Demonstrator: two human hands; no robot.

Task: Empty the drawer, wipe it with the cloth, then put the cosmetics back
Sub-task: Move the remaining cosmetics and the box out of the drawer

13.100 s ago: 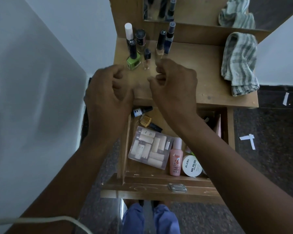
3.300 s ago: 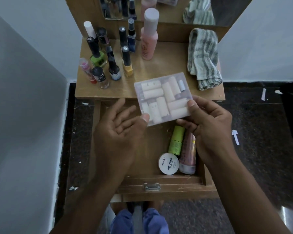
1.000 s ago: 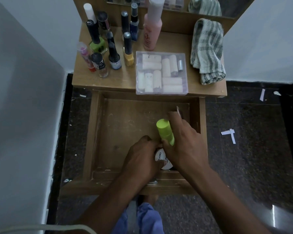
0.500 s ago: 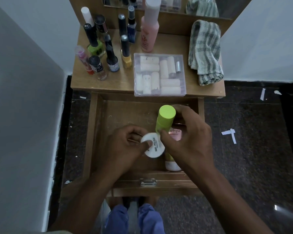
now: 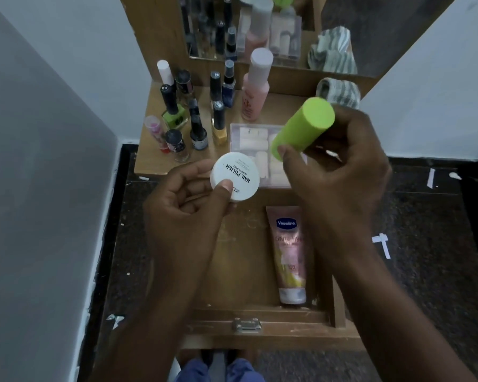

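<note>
— While still lying flat near the drawer (image 5: 260, 315) front, right side: Vaseline tube (image 5: 289, 255), soft and light, probably squashy; best pinched at the stiffer cap end.

— And higher up?

— Left hand (image 5: 188, 213) curled round a white tub (image 5: 234, 180), thumb on the lid, printed "NAL POLISH"; rigid, light, smooth. Right hand (image 5: 334, 172) wrapped round a green bottle (image 5: 301, 130), hard and slick, no label showing.

— Farther off?

— Clear box (image 5: 246, 139) and polish bottles (image 5: 196, 125) on the tabletop (image 5: 146, 161); striped cloth (image 5: 338, 91) at the back, limp, untouched.
</note>
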